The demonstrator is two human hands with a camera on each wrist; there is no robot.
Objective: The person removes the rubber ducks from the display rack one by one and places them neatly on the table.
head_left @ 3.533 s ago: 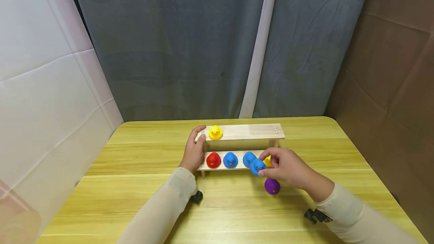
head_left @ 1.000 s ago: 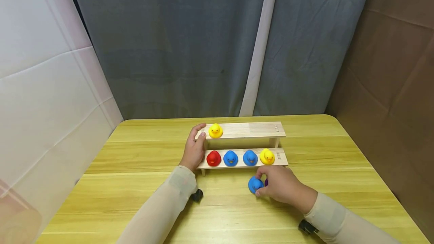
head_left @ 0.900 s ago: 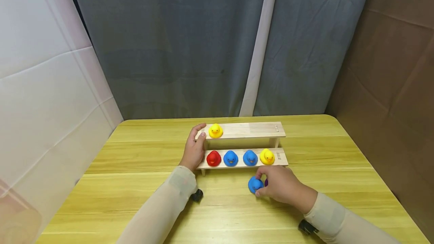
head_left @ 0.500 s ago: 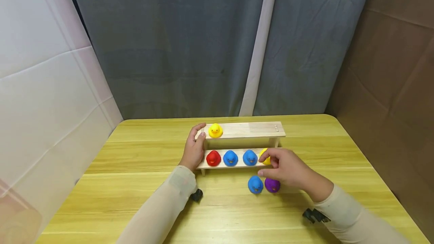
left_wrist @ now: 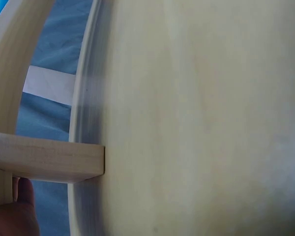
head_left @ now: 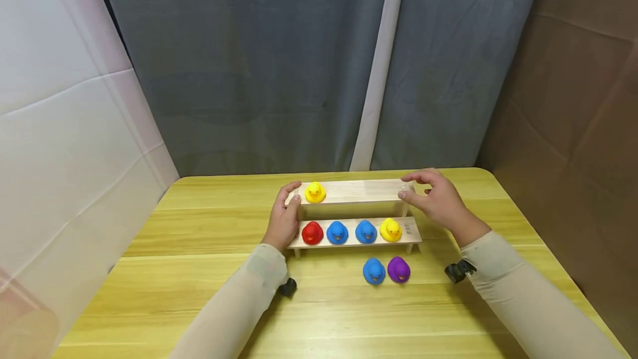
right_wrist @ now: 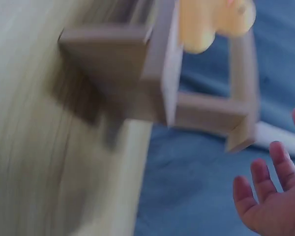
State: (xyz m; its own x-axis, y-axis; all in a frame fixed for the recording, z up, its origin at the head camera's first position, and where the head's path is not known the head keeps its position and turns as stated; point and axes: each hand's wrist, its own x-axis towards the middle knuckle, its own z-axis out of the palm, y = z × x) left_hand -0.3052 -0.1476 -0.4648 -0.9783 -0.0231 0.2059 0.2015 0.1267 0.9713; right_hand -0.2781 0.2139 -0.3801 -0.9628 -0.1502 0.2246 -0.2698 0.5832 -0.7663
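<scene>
Left grip [head_left: 283, 218] pinches the rack [head_left: 366, 190]; right grip [head_left: 441, 201] is spread. Lower centre-right, blue duck [head_left: 374, 271] and purple duck [head_left: 399, 270] stand before it.

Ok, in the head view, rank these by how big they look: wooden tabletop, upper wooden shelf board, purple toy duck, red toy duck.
1. Wooden tabletop
2. Upper wooden shelf board
Unranked: purple toy duck and red toy duck look about alike, and nearness to the camera may sway it.

Right-wrist view soft, probably motion blur
</scene>
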